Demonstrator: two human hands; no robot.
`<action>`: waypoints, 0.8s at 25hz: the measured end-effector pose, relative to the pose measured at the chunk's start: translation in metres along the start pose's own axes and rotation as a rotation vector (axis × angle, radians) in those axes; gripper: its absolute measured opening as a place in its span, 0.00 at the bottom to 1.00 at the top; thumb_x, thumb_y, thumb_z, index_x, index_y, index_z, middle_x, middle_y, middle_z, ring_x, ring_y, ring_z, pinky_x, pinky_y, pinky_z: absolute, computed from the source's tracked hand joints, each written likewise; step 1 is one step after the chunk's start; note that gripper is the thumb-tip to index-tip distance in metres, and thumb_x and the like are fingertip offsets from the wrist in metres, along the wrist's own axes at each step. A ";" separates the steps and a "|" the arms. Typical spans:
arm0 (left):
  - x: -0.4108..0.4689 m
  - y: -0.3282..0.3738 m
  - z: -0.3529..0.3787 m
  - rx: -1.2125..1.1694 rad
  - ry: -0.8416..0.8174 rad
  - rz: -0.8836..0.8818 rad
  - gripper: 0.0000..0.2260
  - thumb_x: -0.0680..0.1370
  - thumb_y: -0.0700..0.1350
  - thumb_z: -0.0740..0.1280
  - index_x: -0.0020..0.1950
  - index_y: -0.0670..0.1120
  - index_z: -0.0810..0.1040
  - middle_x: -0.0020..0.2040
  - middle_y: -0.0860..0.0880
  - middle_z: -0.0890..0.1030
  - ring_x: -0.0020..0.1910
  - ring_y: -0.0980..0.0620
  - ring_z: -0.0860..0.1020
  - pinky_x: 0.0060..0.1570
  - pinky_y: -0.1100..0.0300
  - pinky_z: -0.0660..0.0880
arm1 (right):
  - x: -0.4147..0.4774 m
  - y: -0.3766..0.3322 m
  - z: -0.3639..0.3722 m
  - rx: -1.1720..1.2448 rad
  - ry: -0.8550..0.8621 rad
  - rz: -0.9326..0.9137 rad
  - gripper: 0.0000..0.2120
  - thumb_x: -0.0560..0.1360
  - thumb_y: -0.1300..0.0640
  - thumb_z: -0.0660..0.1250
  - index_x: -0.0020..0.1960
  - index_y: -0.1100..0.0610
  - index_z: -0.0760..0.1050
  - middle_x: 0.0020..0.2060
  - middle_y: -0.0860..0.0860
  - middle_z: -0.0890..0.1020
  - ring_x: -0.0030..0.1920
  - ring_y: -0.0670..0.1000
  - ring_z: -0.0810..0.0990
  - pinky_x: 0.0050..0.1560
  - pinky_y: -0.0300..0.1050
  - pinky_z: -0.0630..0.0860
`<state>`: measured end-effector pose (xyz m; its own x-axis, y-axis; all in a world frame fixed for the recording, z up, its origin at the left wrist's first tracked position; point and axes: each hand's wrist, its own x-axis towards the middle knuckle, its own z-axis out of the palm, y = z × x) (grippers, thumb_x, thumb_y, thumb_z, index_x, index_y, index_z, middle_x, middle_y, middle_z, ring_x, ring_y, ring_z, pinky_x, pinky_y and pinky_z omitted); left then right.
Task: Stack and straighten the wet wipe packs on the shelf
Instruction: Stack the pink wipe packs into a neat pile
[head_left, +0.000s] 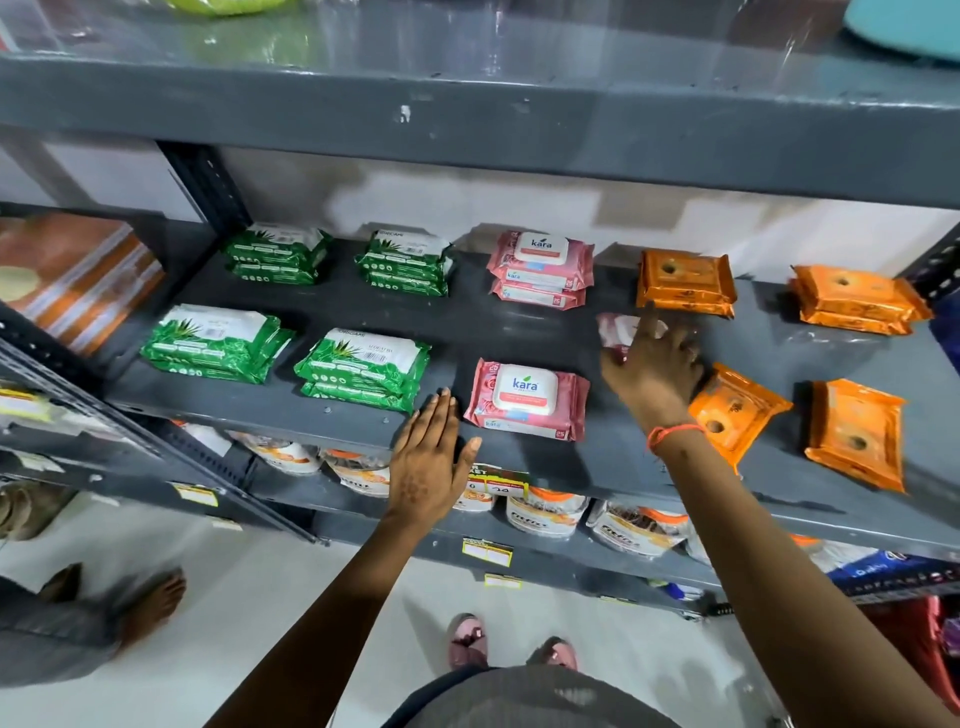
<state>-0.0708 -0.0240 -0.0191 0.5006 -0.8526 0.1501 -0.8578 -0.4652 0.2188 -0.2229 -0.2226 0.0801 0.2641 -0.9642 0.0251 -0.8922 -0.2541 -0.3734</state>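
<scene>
Wet wipe packs lie on a grey shelf (291, 410). At the left are several stacks of green packs (363, 369). In the middle a pink stack (540, 267) stands at the back and a single pink pack (527, 397) at the front. Orange stacks (685, 283) sit at the back right, and two loose orange packs (735, 410) lie askew at the front right. My right hand (654, 364) rests on a loose pink pack (613, 332), which it mostly hides; whether the fingers grip it I cannot tell. My left hand (428, 457) is flat and open at the shelf's front edge.
An upper shelf (467, 109) overhangs the packs. Pouches (545, 512) fill the shelf below. A brown box (78, 275) stands on the neighbouring rack at the left. Another person's bare foot (156, 603) is on the floor at the left, and my own feet (514, 647) stand below.
</scene>
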 end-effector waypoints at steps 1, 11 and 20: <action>0.000 0.000 0.000 -0.003 0.003 0.002 0.32 0.80 0.61 0.40 0.69 0.42 0.68 0.70 0.44 0.70 0.70 0.46 0.68 0.69 0.49 0.62 | -0.012 -0.009 -0.002 0.017 -0.012 -0.068 0.37 0.73 0.46 0.64 0.76 0.55 0.50 0.73 0.67 0.58 0.70 0.70 0.60 0.67 0.65 0.64; 0.001 -0.003 0.004 -0.026 0.038 0.024 0.29 0.80 0.59 0.42 0.72 0.42 0.64 0.73 0.45 0.67 0.72 0.48 0.65 0.70 0.53 0.63 | -0.073 -0.054 0.004 -0.012 -0.365 -0.220 0.35 0.76 0.38 0.54 0.75 0.59 0.52 0.75 0.67 0.50 0.71 0.72 0.58 0.71 0.61 0.61; 0.000 -0.004 0.007 -0.002 0.032 0.016 0.32 0.80 0.60 0.41 0.67 0.41 0.71 0.68 0.43 0.73 0.69 0.46 0.70 0.69 0.51 0.64 | -0.010 -0.036 -0.025 -0.120 -0.701 -0.594 0.44 0.70 0.43 0.70 0.76 0.46 0.46 0.78 0.48 0.46 0.78 0.55 0.41 0.77 0.55 0.42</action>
<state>-0.0688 -0.0236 -0.0267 0.4906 -0.8517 0.1842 -0.8653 -0.4512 0.2183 -0.2027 -0.2061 0.1169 0.8164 -0.4167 -0.3999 -0.5613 -0.7354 -0.3796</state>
